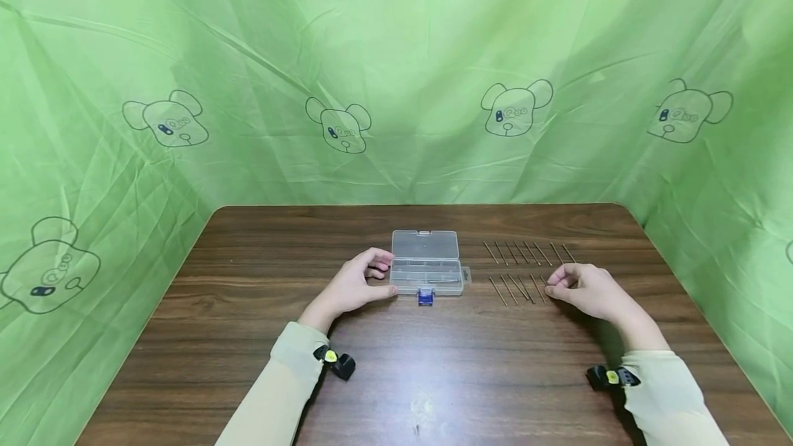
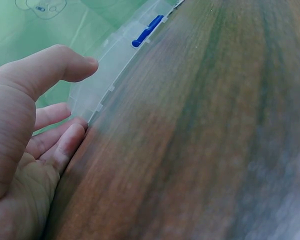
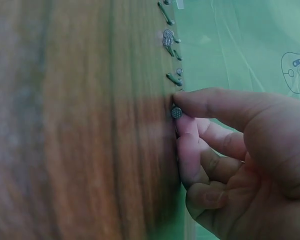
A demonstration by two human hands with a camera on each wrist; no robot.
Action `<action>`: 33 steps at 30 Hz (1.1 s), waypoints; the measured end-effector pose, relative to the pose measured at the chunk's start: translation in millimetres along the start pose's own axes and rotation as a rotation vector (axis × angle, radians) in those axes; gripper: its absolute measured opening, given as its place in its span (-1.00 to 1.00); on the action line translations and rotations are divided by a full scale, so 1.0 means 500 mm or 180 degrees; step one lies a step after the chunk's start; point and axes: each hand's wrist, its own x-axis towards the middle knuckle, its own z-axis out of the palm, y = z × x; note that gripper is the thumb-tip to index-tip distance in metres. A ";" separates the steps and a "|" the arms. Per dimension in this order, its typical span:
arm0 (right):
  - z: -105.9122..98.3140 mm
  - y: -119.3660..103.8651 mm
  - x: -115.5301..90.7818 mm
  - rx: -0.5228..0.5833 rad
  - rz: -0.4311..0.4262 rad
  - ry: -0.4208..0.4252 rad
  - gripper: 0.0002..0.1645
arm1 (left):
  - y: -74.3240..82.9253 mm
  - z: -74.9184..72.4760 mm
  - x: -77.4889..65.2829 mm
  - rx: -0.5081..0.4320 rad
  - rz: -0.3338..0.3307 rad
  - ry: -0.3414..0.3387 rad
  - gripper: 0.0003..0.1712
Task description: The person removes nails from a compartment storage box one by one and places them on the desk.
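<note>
A clear plastic organizer box [image 1: 427, 268] lies with its lid [image 1: 425, 245] tipped back and its blue latch [image 1: 425, 296] hanging at the front. My left hand [image 1: 364, 282] is at the box's left end, thumb by the front corner and loosely bent fingers along the side. In the left wrist view, fingertips [image 2: 76, 131] are right at the box's end wall. A thin nail-like piece lies in the front compartment. My right hand [image 1: 582, 288] pinches a nail [image 3: 176, 113] between thumb and forefinger at the right of the front row; its textured round head shows in the right wrist view.
Several nails [image 1: 526, 253] lie slanted in a back row right of the box, with a front row of nails [image 1: 513, 290] nearer me. The brown wooden table [image 1: 260, 377] is enclosed by green cloth [image 1: 421, 33] with printed bear heads.
</note>
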 end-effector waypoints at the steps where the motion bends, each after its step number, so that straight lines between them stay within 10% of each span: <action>1: 0.000 0.000 0.000 0.0000 0.0007 0.0014 -0.85 | 0.000 0.000 0.000 -0.0002 -0.0004 0.0002 -0.29; 23: -0.010 0.010 0.001 0.0173 0.0109 -0.0083 -0.74 | 0.003 -0.002 -0.002 -0.0036 -0.0034 0.0014 -0.28; 33: -0.027 -0.069 0.013 0.0275 -0.0294 0.0141 -0.80 | 0.006 0.000 -0.002 -0.0032 -0.0045 -0.0008 -0.26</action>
